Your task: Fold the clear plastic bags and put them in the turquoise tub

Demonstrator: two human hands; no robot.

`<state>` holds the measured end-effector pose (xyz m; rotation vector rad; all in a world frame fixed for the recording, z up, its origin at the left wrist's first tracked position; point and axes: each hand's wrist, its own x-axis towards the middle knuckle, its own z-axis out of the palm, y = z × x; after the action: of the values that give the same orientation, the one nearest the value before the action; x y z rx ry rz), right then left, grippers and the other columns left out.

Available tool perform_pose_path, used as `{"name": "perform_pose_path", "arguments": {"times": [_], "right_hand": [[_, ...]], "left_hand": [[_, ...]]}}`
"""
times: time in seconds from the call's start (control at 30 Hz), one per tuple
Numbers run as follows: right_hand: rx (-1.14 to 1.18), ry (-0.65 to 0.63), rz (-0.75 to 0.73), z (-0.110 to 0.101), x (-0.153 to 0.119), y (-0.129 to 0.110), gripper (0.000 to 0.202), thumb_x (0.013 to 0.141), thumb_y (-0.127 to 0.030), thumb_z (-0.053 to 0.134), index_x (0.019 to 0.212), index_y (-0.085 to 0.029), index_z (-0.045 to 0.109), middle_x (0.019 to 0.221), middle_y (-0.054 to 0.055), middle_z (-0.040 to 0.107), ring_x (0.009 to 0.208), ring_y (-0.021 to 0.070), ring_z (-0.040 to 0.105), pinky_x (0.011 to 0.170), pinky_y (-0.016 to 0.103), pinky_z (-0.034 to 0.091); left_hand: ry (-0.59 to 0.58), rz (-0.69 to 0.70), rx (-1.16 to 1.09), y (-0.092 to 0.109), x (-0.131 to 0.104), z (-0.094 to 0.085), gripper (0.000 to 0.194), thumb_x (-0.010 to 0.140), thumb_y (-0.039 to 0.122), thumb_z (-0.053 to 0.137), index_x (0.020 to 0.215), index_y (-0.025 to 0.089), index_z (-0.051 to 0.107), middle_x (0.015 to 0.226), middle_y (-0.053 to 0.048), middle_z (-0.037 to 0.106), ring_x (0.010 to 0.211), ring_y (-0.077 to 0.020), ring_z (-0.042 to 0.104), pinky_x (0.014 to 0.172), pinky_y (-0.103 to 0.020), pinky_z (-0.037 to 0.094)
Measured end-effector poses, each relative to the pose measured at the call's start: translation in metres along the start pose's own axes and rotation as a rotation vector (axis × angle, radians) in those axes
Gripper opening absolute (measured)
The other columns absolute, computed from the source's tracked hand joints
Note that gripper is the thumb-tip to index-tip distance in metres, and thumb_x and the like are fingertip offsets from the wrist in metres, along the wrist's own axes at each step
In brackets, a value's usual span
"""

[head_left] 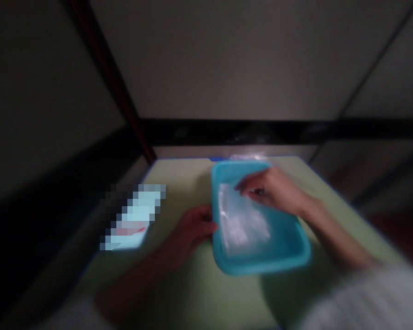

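A turquoise plastic basin stands on the pale green tabletop. Inside it, toward its left side, lies a clear plastic bag with shiny creases. My left hand grips the left rim of the basin, thumb and fingers on either side of the wall. Over the basin is my right hand, its fingertips drawn together just above the upper part of the bag. Blur hides whether those fingertips pinch anything.
A lit screen, partly pixelated, lies at the left edge of the table. Behind the far edge something clear and shiny shows blurred before a dark band on the wall.
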<state>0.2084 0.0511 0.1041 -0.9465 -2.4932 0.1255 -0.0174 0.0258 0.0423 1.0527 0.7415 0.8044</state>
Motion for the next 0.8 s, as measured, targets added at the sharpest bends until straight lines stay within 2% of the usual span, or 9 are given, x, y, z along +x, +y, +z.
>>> {"name": "perform_pose_path", "arguments": {"times": [0.27, 0.43, 0.53, 0.7, 0.8], "right_hand": [[0.066, -0.156, -0.003, 0.0057, 0.0096, 0.0059, 0.020, 0.080, -0.004, 0.057, 0.082, -0.018, 0.071, 0.091, 0.004, 0.074, 0.086, 0.0186, 0.069, 0.077, 0.029, 0.050], [0.106, -0.174, -0.047, 0.0072, 0.0082, 0.0093, 0.020, 0.079, -0.004, 0.059, 0.087, -0.017, 0.072, 0.098, 0.006, 0.073, 0.093, 0.0185, 0.067, 0.082, 0.030, 0.051], [0.131, -0.190, -0.037, 0.0048, 0.0092, 0.0081, 0.023, 0.078, -0.002, 0.059, 0.090, -0.017, 0.072, 0.102, 0.006, 0.072, 0.095, 0.0186, 0.067, 0.084, 0.031, 0.051], [0.059, -0.319, -0.024, 0.0049, 0.0094, 0.0090, 0.033, 0.074, 0.005, 0.056, 0.097, -0.015, 0.070, 0.108, 0.008, 0.070, 0.102, 0.0210, 0.064, 0.090, 0.033, 0.048], [0.045, -0.339, -0.028, 0.0085, 0.0072, 0.0099, 0.039, 0.073, 0.008, 0.051, 0.099, -0.014, 0.070, 0.111, 0.009, 0.068, 0.105, 0.0212, 0.062, 0.092, 0.033, 0.047]], "left_hand": [[-0.001, -0.069, -0.039, 0.0017, -0.0006, 0.0046, 0.025, 0.056, 0.027, 0.075, 0.072, 0.013, 0.063, 0.065, -0.001, 0.063, 0.057, -0.0131, 0.058, 0.057, -0.023, 0.044], [0.004, -0.082, -0.039, 0.0006, 0.0000, 0.0043, 0.026, 0.055, 0.028, 0.075, 0.072, 0.013, 0.061, 0.065, -0.001, 0.062, 0.058, -0.0133, 0.057, 0.057, -0.024, 0.043], [0.002, -0.070, -0.042, 0.0007, 0.0001, 0.0042, 0.025, 0.055, 0.027, 0.074, 0.071, 0.013, 0.061, 0.064, -0.001, 0.061, 0.058, -0.0138, 0.057, 0.057, -0.024, 0.042], [0.004, -0.091, -0.030, 0.0031, -0.0015, 0.0054, 0.024, 0.054, 0.027, 0.074, 0.069, 0.013, 0.061, 0.062, 0.000, 0.060, 0.057, -0.0132, 0.056, 0.057, -0.023, 0.041], [0.003, -0.090, -0.033, 0.0027, -0.0012, 0.0051, 0.025, 0.054, 0.028, 0.075, 0.070, 0.013, 0.061, 0.063, 0.000, 0.061, 0.057, -0.0132, 0.056, 0.056, -0.024, 0.041]]}}
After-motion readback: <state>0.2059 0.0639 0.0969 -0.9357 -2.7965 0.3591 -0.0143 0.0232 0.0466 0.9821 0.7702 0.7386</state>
